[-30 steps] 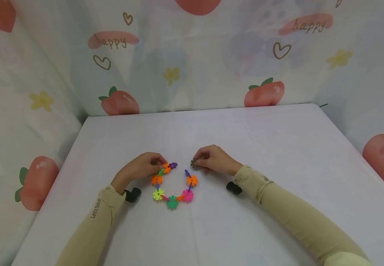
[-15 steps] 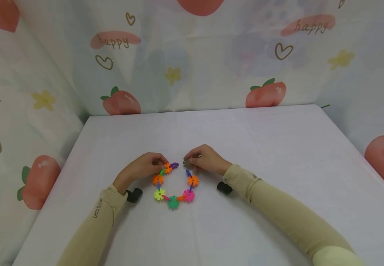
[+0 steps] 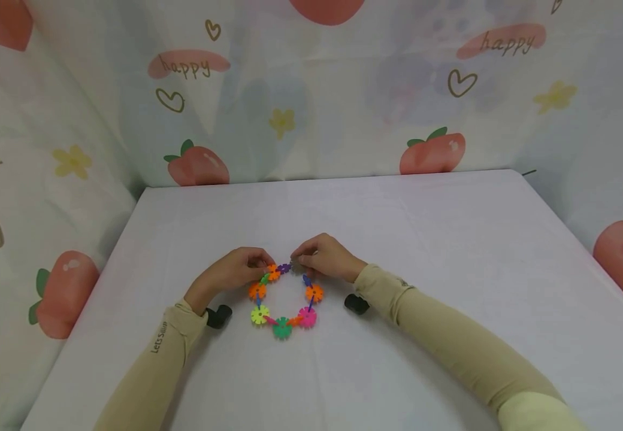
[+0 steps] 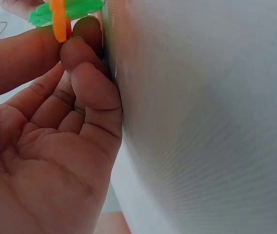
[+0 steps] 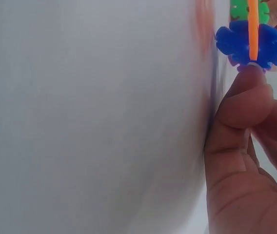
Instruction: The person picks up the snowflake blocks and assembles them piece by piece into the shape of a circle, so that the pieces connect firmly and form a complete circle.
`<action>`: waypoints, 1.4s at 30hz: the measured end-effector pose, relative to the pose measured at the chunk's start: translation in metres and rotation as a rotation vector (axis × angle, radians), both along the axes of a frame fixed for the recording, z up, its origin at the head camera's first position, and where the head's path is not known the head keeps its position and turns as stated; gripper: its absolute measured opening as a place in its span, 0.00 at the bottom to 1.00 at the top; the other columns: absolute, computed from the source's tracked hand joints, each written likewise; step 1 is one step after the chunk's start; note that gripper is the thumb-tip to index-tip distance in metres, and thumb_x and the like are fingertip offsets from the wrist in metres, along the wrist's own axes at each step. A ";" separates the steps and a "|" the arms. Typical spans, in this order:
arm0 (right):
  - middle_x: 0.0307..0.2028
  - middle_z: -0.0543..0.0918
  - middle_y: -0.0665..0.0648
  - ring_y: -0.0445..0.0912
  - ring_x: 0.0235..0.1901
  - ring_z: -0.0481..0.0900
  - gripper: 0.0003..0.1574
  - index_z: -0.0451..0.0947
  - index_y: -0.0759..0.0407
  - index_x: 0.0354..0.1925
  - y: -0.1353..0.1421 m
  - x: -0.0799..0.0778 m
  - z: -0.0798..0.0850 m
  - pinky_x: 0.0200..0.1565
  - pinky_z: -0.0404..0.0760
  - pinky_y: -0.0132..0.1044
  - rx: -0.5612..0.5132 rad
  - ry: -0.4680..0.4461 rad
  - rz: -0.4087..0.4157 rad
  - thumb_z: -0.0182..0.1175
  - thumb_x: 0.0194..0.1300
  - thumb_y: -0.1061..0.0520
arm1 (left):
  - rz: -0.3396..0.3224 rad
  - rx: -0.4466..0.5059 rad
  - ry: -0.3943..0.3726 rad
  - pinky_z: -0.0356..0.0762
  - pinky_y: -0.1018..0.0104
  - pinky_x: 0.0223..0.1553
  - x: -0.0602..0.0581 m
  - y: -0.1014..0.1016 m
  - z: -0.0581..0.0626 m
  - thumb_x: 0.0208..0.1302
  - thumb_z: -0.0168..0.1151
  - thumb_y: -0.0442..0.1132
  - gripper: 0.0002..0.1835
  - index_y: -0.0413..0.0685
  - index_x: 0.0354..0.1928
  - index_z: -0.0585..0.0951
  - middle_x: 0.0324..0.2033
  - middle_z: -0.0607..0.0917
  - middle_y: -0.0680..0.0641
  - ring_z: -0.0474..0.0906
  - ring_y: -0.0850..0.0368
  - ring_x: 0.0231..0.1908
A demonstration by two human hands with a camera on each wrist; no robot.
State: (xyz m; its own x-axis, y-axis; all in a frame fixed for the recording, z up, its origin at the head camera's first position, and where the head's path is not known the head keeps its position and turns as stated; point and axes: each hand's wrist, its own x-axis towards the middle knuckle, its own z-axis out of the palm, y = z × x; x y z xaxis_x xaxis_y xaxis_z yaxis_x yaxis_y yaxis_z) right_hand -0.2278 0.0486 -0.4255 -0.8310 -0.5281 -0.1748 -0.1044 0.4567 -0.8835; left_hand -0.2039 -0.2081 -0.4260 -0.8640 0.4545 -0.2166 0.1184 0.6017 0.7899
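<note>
A ring-like chain of colourful notched plastic snowflake discs lies on the table, with a green disc (image 3: 282, 328) at its near side. My left hand (image 3: 233, 269) pinches an orange disc (image 3: 273, 273) at the chain's upper left; the left wrist view shows this orange disc (image 4: 59, 22) slotted across a green one (image 4: 87, 7). Beyond it sits a purple disc (image 3: 283, 269), the chain's left end. Between thumb and fingertips, my right hand (image 3: 330, 258) holds a grey-brown disc (image 3: 296, 266) right at the purple disc's edge. Close below that hand is the blue disc (image 3: 307, 280) at the chain's other end.
A white cloth covers the table (image 3: 425, 239). Behind and at both sides hangs a printed curtain (image 3: 333, 90) with peaches, hearts and flowers. Near each wrist shows a small black object, one at the left (image 3: 218, 316) and one at the right (image 3: 357, 304).
My right hand has moved left with the grey-brown disc, from a gap away up to the purple disc. The left hand keeps its pinch on the orange disc almost in place.
</note>
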 end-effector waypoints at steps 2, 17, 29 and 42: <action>0.32 0.86 0.57 0.43 0.24 0.80 0.15 0.87 0.69 0.55 -0.001 0.000 0.000 0.32 0.81 0.33 0.001 0.005 0.006 0.59 0.76 0.68 | 0.002 0.001 0.000 0.77 0.60 0.45 0.000 0.000 -0.001 0.77 0.60 0.32 0.09 0.38 0.52 0.85 0.38 0.83 0.46 0.76 0.52 0.39; 0.27 0.84 0.54 0.42 0.22 0.77 0.10 0.90 0.68 0.48 -0.010 0.000 -0.003 0.31 0.79 0.33 0.042 0.052 -0.039 0.64 0.74 0.67 | 0.026 -0.013 0.063 0.76 0.61 0.39 0.001 0.004 0.001 0.73 0.60 0.26 0.07 0.35 0.48 0.85 0.34 0.82 0.46 0.75 0.53 0.34; 0.26 0.84 0.55 0.42 0.24 0.77 0.09 0.90 0.67 0.47 -0.017 0.002 -0.006 0.32 0.78 0.32 0.030 0.022 -0.117 0.65 0.74 0.66 | 0.085 -0.026 -0.001 0.75 0.64 0.36 -0.001 0.008 0.001 0.71 0.60 0.26 0.08 0.33 0.48 0.84 0.33 0.82 0.46 0.75 0.55 0.32; 0.35 0.86 0.55 0.42 0.24 0.77 0.15 0.88 0.66 0.55 -0.008 0.004 -0.001 0.31 0.78 0.32 0.043 -0.052 -0.067 0.62 0.78 0.61 | -0.030 -0.077 -0.090 0.74 0.61 0.43 -0.008 0.001 0.013 0.74 0.59 0.31 0.11 0.35 0.53 0.84 0.39 0.84 0.46 0.75 0.52 0.39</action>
